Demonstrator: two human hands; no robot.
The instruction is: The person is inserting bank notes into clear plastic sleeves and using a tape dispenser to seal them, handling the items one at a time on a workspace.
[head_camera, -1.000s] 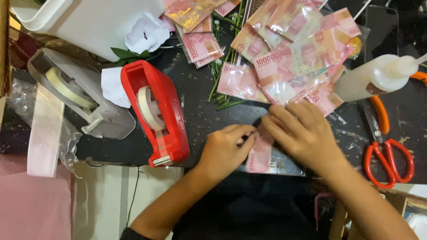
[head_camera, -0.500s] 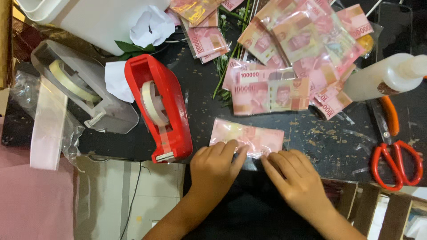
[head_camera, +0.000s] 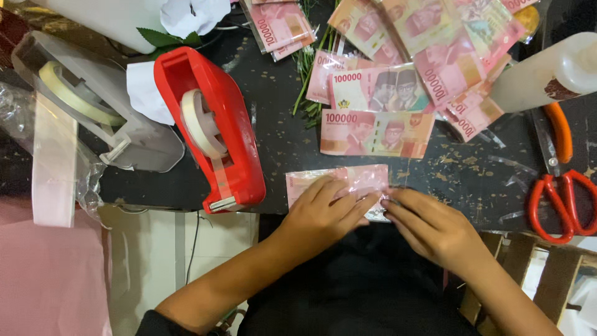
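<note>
At the near edge of a dark, paint-flecked table (head_camera: 280, 143), I press a pink banknote (head_camera: 339, 182) flat, and the red tape dispenser (head_camera: 214, 130) serves as my marker for everything else. The note lies just right of the dispenser's cutter end, its long side running along the table edge. My left hand (head_camera: 326, 214) rests on top of it, fingers spread and flat, covering the note's lower middle; it grips nothing, only pins the paper down. My right hand (head_camera: 435, 227) comes in further right of the dispenser, fingertips pinching lightly at the note's right end where a bit of clear wrap shows, the fingers close together rather than spread. The two hands meet almost fingertip to fingertip over the note. Right of the dispenser and further from me, more pink banknotes (head_camera: 376, 132) lie loose and overlapping, a heap spreading toward the far edge. Far right of the dispenser, orange scissors (head_camera: 559, 193) lie on the table near the edge, blades pointing away from me, beside a white squeeze bottle (head_camera: 547, 74) lying on its side. Left of the dispenser sits a second, clear dispenser (head_camera: 93, 106) holding a pale roll, touching a strip of pink ribbon (head_camera: 53, 168) that hangs over the table edge.
</note>
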